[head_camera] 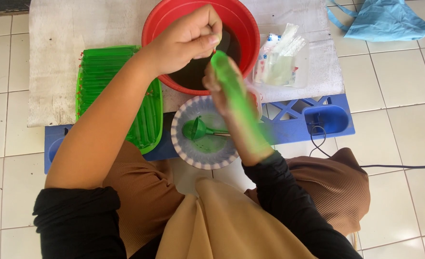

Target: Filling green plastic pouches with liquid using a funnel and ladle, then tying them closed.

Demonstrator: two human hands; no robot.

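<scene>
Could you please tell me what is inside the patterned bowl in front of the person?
The patterned bowl holds a green funnel lying in a film of green liquid. The right hand and the green tube it holds cover the bowl's right side, hiding whatever lies there.

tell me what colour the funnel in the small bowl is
Green; the funnel lies in the patterned bowl, clearest in the head view.

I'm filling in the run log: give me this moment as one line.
left hand: pinching top of green tube | right hand: holding tube | below: funnel in bowl | behind: red basin
</scene>
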